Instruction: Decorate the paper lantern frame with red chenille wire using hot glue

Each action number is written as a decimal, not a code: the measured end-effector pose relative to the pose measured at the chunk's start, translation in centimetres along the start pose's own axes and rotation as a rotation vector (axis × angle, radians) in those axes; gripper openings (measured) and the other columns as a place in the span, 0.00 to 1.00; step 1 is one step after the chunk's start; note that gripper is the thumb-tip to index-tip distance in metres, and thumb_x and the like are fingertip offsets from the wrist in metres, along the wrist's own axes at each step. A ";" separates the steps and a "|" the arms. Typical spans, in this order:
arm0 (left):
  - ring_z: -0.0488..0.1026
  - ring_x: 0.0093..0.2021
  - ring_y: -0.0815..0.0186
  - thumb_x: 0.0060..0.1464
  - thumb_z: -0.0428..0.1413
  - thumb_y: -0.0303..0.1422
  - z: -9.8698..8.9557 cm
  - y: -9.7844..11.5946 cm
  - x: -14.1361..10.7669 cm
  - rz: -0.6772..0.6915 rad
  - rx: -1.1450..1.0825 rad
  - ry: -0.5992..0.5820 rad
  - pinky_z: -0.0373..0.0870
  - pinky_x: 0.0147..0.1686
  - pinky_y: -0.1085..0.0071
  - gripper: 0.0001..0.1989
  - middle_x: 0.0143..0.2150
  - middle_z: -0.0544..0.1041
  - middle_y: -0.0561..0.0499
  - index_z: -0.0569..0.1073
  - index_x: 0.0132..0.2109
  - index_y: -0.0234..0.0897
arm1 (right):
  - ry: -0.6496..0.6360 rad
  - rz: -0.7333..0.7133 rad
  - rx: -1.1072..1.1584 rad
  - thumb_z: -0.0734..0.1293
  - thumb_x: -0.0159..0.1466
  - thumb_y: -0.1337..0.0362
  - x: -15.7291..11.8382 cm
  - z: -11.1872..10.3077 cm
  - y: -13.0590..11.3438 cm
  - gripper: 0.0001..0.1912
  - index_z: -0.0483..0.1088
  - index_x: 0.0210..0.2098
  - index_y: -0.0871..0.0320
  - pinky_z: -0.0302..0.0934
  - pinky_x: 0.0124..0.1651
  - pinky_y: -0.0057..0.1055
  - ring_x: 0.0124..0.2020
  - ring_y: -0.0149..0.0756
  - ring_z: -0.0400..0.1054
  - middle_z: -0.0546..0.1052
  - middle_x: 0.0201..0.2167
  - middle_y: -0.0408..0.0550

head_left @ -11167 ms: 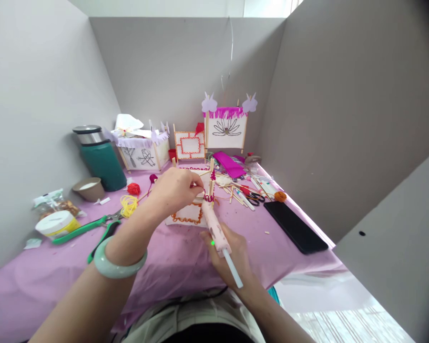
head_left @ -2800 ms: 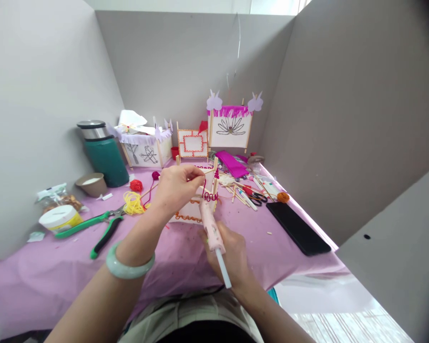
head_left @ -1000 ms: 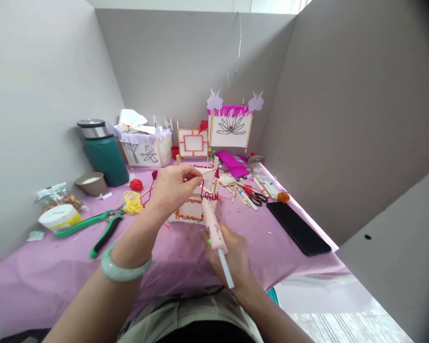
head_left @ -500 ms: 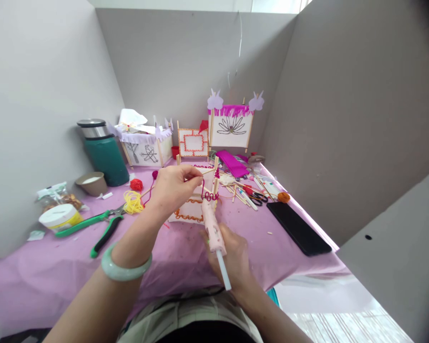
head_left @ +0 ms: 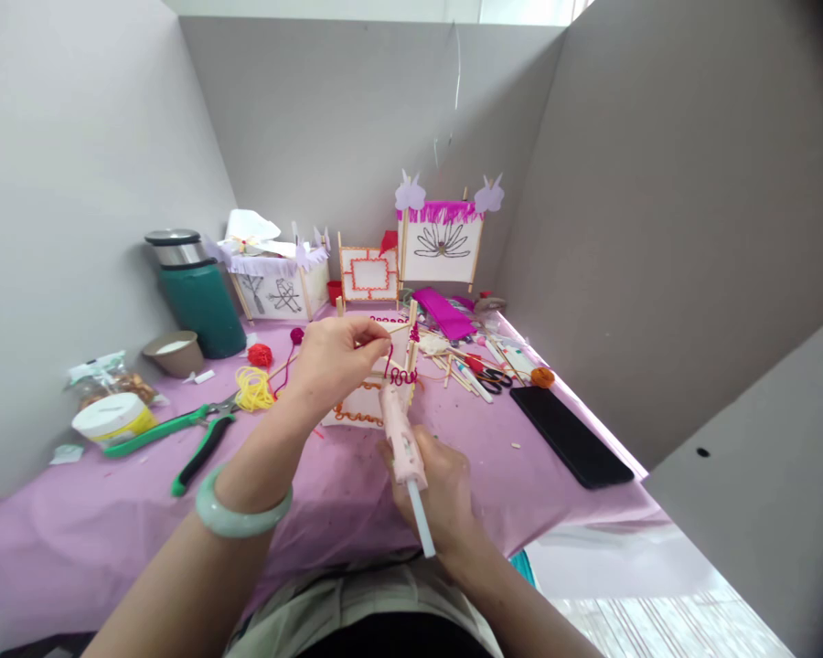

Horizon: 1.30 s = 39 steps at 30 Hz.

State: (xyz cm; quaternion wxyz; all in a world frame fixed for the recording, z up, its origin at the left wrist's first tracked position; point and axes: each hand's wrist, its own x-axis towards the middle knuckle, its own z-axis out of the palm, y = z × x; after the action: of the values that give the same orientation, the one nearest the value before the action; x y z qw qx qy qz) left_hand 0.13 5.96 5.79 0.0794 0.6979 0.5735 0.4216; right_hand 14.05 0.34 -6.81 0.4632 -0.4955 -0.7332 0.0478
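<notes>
Dark red yarn [head_left: 390,358] is pinched in the left hand [head_left: 336,361], likely raised clear of the nozzle [head_left: 388,393]; the glue gun [head_left: 403,448] is wrapped by the right hand [head_left: 447,484], angled towards the stick frame [head_left: 360,408] inside the front edge of the desk [head_left: 490,457]

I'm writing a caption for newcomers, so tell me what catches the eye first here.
First comes the pink glue gun in the right hand, its nozzle close to the small paper frame at the centre. Just above it, the left hand pinches a dark red yarn. Behind, the panel with a flower drawing and bright magenta fringe stands out against the grey wall.
</notes>
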 end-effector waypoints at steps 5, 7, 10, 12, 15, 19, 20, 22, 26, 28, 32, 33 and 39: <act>0.69 0.25 0.69 0.48 0.57 0.33 -0.1 0.1 0.0 0.012 0.003 0.002 0.62 0.27 0.73 0.07 0.25 0.78 0.55 0.80 0.31 0.40 | -0.002 0.019 -0.010 0.60 0.63 0.56 -0.2 0.1 0.3 0.13 0.62 0.25 0.56 0.47 0.24 0.29 0.18 0.33 0.64 0.71 0.18 0.43; 0.69 0.25 0.69 0.48 0.57 0.34 -0.1 0.2 0.0 0.012 0.004 0.000 0.62 0.27 0.73 0.07 0.25 0.77 0.55 0.80 0.31 0.40 | 0.007 0.018 -0.001 0.61 0.62 0.55 -0.3 0.1 0.4 0.14 0.61 0.25 0.56 0.47 0.24 0.29 0.18 0.33 0.64 0.71 0.18 0.43; 0.70 0.26 0.69 0.48 0.57 0.34 -0.1 0.2 0.0 0.016 0.017 -0.001 0.63 0.28 0.73 0.07 0.24 0.77 0.55 0.80 0.31 0.40 | 0.007 0.018 0.001 0.60 0.62 0.55 -0.2 0.2 0.4 0.14 0.61 0.25 0.55 0.46 0.24 0.29 0.17 0.33 0.64 0.70 0.17 0.42; 0.70 0.26 0.69 0.48 0.57 0.33 -0.1 0.2 0.0 0.017 0.026 0.003 0.63 0.29 0.73 0.07 0.24 0.77 0.55 0.80 0.31 0.40 | 0.004 0.026 0.001 0.61 0.62 0.55 -0.3 0.1 0.3 0.14 0.61 0.25 0.55 0.46 0.24 0.29 0.17 0.33 0.65 0.70 0.17 0.42; 0.70 0.26 0.68 0.48 0.57 0.33 0.0 0.1 0.0 0.009 0.030 0.021 0.63 0.29 0.72 0.07 0.24 0.77 0.55 0.80 0.31 0.40 | 0.002 0.035 0.035 0.61 0.62 0.55 -0.4 0.1 0.3 0.14 0.62 0.25 0.55 0.47 0.24 0.28 0.18 0.33 0.65 0.70 0.18 0.42; 0.70 0.27 0.67 0.48 0.58 0.34 0.1 -0.2 0.1 0.015 0.030 0.043 0.63 0.29 0.71 0.06 0.25 0.77 0.54 0.80 0.31 0.41 | -0.013 0.048 0.080 0.62 0.62 0.57 -0.8 -0.1 0.4 0.12 0.63 0.25 0.55 0.50 0.24 0.27 0.18 0.32 0.64 0.70 0.18 0.41; 0.70 0.27 0.67 0.48 0.58 0.34 0.1 -0.3 0.1 0.020 0.032 0.045 0.64 0.29 0.71 0.06 0.26 0.78 0.54 0.80 0.31 0.41 | -0.018 0.050 0.090 0.63 0.62 0.57 -0.8 -0.1 0.4 0.11 0.63 0.25 0.55 0.50 0.24 0.27 0.18 0.32 0.63 0.70 0.18 0.41; 0.70 0.28 0.67 0.48 0.58 0.34 0.1 -0.3 0.0 0.030 0.041 0.049 0.64 0.31 0.71 0.06 0.28 0.78 0.53 0.80 0.32 0.41 | -0.023 0.050 0.111 0.63 0.62 0.59 -1.0 -0.2 0.4 0.10 0.63 0.25 0.56 0.51 0.24 0.27 0.17 0.31 0.62 0.69 0.18 0.41; 0.70 0.28 0.68 0.48 0.58 0.33 0.0 -0.3 -0.3 0.039 0.048 0.065 0.64 0.32 0.71 0.06 0.31 0.79 0.53 0.80 0.32 0.40 | -0.007 0.028 0.129 0.64 0.61 0.60 -0.9 -0.4 0.4 0.09 0.64 0.26 0.56 0.51 0.24 0.26 0.18 0.31 0.63 0.70 0.19 0.41; 0.69 0.28 0.68 0.49 0.58 0.33 -0.1 -0.5 -0.7 0.029 0.045 0.072 0.64 0.32 0.71 0.06 0.31 0.79 0.53 0.80 0.32 0.40 | -0.010 0.021 0.125 0.64 0.61 0.60 -0.8 -0.4 0.5 0.09 0.64 0.26 0.56 0.51 0.25 0.26 0.19 0.31 0.63 0.70 0.19 0.41; 0.68 0.26 0.69 0.49 0.59 0.34 0.0 -1.5 -2.1 0.009 0.031 0.089 0.64 0.30 0.71 0.06 0.30 0.78 0.53 0.80 0.32 0.40 | -0.019 0.000 0.110 0.64 0.61 0.60 -0.5 -0.2 0.5 0.09 0.65 0.27 0.56 0.51 0.25 0.26 0.18 0.31 0.64 0.70 0.19 0.41; 0.68 0.26 0.69 0.50 0.59 0.35 0.0 -1.8 -2.6 0.006 0.017 0.095 0.64 0.29 0.71 0.06 0.29 0.77 0.53 0.80 0.32 0.40 | -0.017 -0.006 0.105 0.64 0.62 0.59 -0.4 -0.2 0.4 0.10 0.65 0.27 0.56 0.51 0.25 0.26 0.18 0.31 0.65 0.70 0.19 0.41; 0.73 0.32 0.67 0.53 0.58 0.33 1.3 -2.9 -5.6 -0.013 -0.136 0.128 0.68 0.32 0.71 0.06 0.34 0.79 0.51 0.80 0.35 0.40 | -0.026 0.002 0.117 0.64 0.63 0.59 -0.5 -0.2 0.3 0.10 0.66 0.28 0.57 0.53 0.25 0.26 0.19 0.31 0.66 0.72 0.21 0.42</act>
State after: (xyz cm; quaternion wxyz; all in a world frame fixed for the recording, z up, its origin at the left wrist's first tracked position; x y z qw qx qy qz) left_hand -1.07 2.56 0.47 0.0923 0.6588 0.5518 0.5029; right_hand 14.41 0.04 -7.19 0.4817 -0.4677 -0.7347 0.0974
